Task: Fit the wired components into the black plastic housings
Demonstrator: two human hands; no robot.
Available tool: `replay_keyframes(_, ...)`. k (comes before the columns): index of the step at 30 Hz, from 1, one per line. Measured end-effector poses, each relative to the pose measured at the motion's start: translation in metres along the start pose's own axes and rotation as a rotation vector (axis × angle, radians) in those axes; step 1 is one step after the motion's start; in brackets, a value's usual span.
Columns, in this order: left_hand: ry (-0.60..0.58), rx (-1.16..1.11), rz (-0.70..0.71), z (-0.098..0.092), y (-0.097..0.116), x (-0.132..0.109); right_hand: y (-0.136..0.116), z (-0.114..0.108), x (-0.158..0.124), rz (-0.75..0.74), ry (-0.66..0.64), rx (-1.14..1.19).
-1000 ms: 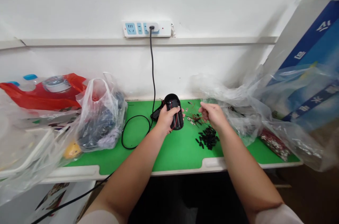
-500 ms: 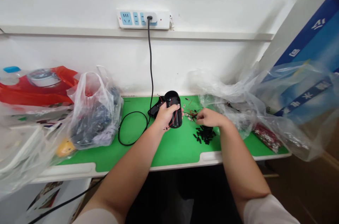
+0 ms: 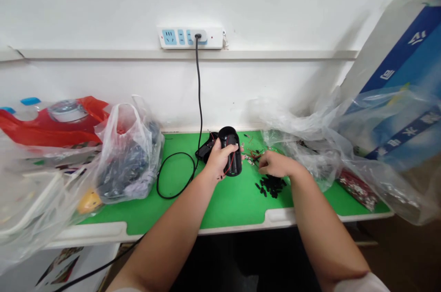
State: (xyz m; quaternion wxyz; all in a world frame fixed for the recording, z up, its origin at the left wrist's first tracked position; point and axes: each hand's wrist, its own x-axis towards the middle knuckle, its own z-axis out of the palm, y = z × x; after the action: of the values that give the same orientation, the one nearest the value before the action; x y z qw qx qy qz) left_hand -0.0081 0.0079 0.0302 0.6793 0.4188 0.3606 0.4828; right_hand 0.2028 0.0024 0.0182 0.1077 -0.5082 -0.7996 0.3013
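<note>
My left hand [image 3: 220, 156] grips a black plastic housing [image 3: 234, 163], rounded at its top, with the thumb across its open face. Thin red wires run along the housing and trail below the hand. Just right of it, my right hand [image 3: 275, 163] is closed with its fingertips pointing down among loose wires and small metal parts [image 3: 251, 157]. What those fingers pinch, if anything, is hidden. Below the right hand lies a pile of small black pieces [image 3: 272, 186]. Behind my left hand, another black part [image 3: 206, 148] rests on the green tabletop [image 3: 179, 211].
A black cable [image 3: 199, 85] drops from the wall power strip [image 3: 191, 37] and loops on the table. To the left are a filled clear plastic bag [image 3: 127, 158] and a red bag [image 3: 48, 128]. Crumpled clear plastic [image 3: 306, 145] and a blue-white box [image 3: 406, 80] stand right.
The whole view has shifted, so everything sits slightly lower and further right. Both hands keep nearly the same pose, the left still holding the black housing.
</note>
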Motion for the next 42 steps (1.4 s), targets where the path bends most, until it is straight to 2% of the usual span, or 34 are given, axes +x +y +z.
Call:
replay_keyframes(3,-0.014,-0.006,0.017,0.001,0.003,-0.003,-0.012,-0.003,-0.005,0.037,0.186,0.463)
replay_keyframes(5,-0.024,-0.003,0.014,0.002,0.003,-0.004,-0.021,-0.002,-0.007,0.045,0.235,0.813)
replay_keyframes(9,-0.036,0.028,0.019,0.003,0.001,-0.004,-0.033,0.012,-0.001,-0.082,0.234,1.275)
replay_keyframes(11,-0.017,0.042,0.059,0.004,0.000,-0.004,-0.035,0.019,0.003,-0.111,0.222,1.416)
replay_keyframes(14,0.002,0.049,0.096,0.005,-0.001,-0.003,-0.035,0.026,0.007,-0.070,0.158,1.544)
replay_keyframes(19,0.007,0.051,0.082,0.007,-0.002,-0.004,-0.033,0.026,0.006,-0.057,0.148,1.651)
replay_keyframes(26,0.020,0.059,0.105,0.007,-0.001,-0.005,-0.038,0.021,0.006,-0.080,0.132,1.647)
replay_keyframes(33,0.053,0.090,0.155,0.011,-0.001,-0.008,-0.043,0.024,0.006,-0.059,0.243,1.568)
replay_keyframes(38,0.014,0.117,0.185,0.010,-0.007,-0.006,-0.049,0.025,0.006,-0.055,0.369,1.502)
replay_keyframes(42,-0.001,0.155,0.201,0.007,-0.011,-0.004,-0.049,0.026,0.006,-0.062,0.399,1.438)
